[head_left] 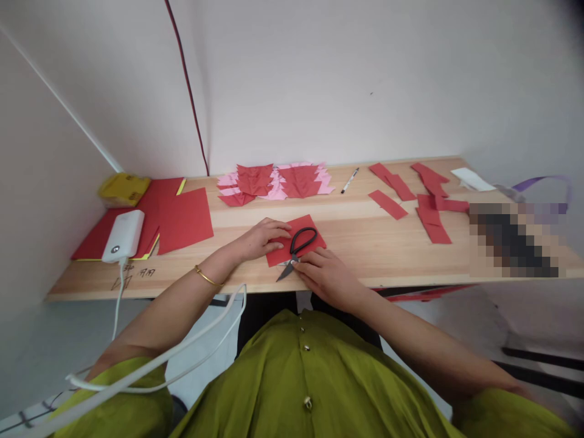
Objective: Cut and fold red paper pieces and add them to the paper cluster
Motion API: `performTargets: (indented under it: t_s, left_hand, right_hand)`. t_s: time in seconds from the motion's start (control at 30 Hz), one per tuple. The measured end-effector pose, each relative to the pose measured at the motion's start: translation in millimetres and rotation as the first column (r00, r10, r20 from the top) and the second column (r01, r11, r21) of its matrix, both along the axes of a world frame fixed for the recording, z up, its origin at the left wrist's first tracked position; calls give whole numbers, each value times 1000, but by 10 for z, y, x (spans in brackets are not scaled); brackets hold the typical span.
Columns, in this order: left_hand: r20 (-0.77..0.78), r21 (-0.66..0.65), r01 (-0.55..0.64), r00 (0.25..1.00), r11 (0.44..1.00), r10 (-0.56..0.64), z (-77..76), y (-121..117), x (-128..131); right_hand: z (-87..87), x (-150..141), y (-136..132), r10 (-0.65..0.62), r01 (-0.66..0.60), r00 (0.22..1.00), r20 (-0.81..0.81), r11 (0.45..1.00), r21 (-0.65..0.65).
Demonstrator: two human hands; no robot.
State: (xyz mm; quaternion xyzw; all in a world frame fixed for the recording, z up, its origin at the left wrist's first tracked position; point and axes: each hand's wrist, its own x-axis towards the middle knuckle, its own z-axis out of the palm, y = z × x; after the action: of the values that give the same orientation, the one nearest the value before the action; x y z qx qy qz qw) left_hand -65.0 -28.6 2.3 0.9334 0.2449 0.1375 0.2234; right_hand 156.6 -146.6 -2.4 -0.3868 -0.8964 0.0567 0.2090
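A red paper square (309, 223) lies on the desk in front of me. Across it is a pair of scissors (297, 246) with black loop handles, the handles pointing away from me and the blades toward the desk's front edge. My right hand (326, 277) is closed at the scissors near the pivot, its fingertips against the metal; part of the grip is hidden. On the paper's left side rests my left hand (264, 238), fingers stretched out and thumb apart, holding nothing.
Folded red and pink zigzag-cut papers (274, 181) lie by the wall, near a pen (350, 180). Red strips (387, 205) are scattered right. Red sheets (186, 220), a white power bank (123, 234) and a yellow packet (125, 189) sit left. A white cable (182, 340) crosses my left arm.
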Motion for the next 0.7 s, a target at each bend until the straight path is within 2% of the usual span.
performTargets:
  t_s: [0.17,0.23,0.33,0.4,0.5,0.57,0.63,0.7]
  left_hand:
    - [-11,-14,-5,1000,1000,5,5,8,3]
    - [-16,-24,-5,1000,1000,4,6,13,2]
    - [-9,-28,-8,1000,1000,8,4,17,-2]
    - [7,-19,-4,1000,1000,4,1,22,-11]
    - [29,-16,7,1000,1000,-7,6,36,-39]
    - [31,-31,-4,1000,999,5,16,48,-58]
    - [33,-39,-35,999,999,36,30,59,-65]
    - [40,-7,-124,991,992,124,45,71,-51]
  right_hand:
    - [2,-77,-7,-6,6,1000,0,1000,-6]
    - [-2,-80,-70,27,-28,999,-23,999,-19]
    - [32,-21,-181,110,-112,993,-51,993,-47]
    - [89,98,-206,104,-108,991,-84,993,-43]
    - [179,449,-109,-36,38,991,-128,999,15]
    - [205,775,32,-139,147,985,-102,987,71]
    - [193,1115,195,-263,269,963,-63,954,129]
    - [148,1407,346,-375,369,927,0,914,169]
